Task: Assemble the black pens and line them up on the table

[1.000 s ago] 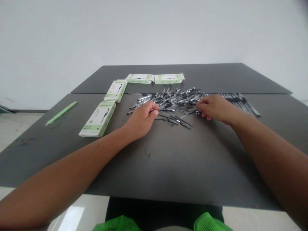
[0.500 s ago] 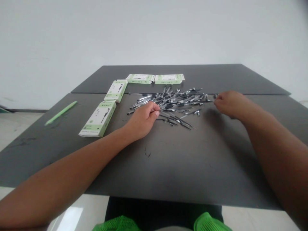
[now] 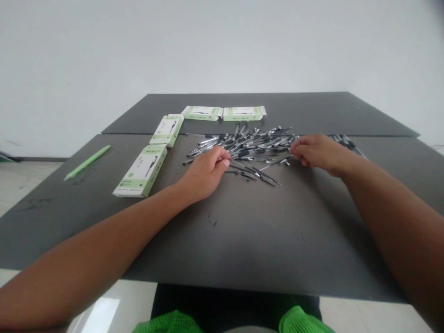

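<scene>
A loose heap of clear pens with black grips and caps (image 3: 243, 143) lies mid-table, with thin parts like refills strewn along its near side. At the heap's near left edge, my left hand (image 3: 207, 172) rests with thumb and forefinger pinched on the end of a pen (image 3: 242, 153). My right hand (image 3: 317, 152) is at the heap's right edge, palm down, with bent fingers drawn together; what is between its fingertips is hidden. Just beyond its wrist is a smaller group of pens (image 3: 348, 142), partly covered by the hand.
Left of the heap, two green-and-white pen boxes (image 3: 142, 171) lie end to end, and two more boxes (image 3: 244, 114) lie in a row behind. A pale green pen (image 3: 88, 162) lies at far left. The dark table (image 3: 243, 245) has a seam across it.
My right hand has moved left to the heap's edge, uncovering the smaller group of pens on the right. My left hand has stayed in place.
</scene>
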Action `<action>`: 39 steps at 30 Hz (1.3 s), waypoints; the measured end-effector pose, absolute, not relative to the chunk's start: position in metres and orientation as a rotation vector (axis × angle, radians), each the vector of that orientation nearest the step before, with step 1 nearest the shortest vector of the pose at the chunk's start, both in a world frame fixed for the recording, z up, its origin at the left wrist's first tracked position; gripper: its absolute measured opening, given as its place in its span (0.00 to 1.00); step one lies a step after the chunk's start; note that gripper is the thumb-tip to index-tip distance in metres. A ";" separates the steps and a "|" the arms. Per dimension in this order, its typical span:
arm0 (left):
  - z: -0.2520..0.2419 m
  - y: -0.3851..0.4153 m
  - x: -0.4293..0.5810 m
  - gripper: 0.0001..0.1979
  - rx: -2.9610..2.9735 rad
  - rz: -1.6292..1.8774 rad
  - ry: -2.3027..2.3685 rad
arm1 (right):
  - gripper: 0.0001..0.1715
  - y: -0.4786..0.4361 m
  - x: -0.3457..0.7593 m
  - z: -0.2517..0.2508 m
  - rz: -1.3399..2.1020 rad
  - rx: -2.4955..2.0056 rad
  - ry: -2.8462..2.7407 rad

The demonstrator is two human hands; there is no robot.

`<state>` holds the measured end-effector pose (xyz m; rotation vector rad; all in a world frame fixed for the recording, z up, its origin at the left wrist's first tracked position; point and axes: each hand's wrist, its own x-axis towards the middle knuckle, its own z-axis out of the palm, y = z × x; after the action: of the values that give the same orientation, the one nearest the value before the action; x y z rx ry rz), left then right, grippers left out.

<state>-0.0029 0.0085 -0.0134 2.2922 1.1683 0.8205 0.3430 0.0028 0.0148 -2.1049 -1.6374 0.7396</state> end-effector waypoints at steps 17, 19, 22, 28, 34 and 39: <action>-0.014 0.008 -0.003 0.08 2.304 0.822 1.170 | 0.15 0.011 0.382 0.008 0.076 -2.441 -1.972; -0.014 0.008 -0.002 0.08 2.302 0.827 1.165 | 0.14 0.012 0.380 0.007 0.072 -2.446 -2.016; -0.013 0.008 -0.002 0.08 2.303 0.830 1.167 | 0.13 0.012 0.378 0.008 0.082 -2.447 -2.042; -0.013 0.007 -0.002 0.08 2.295 0.820 1.186 | 0.12 0.010 0.365 0.010 0.149 -2.370 -2.077; -0.012 0.007 -0.002 0.09 2.289 0.800 1.194 | 0.09 0.006 0.354 0.003 0.278 -2.138 -2.104; -0.011 0.007 -0.002 0.09 2.287 0.801 1.190 | 0.07 0.002 0.345 0.006 0.313 -2.013 -1.974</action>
<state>-0.0019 0.0072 -0.0114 2.2868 1.1901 0.8008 0.3454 0.0016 0.0062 -2.0126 -1.9738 0.3130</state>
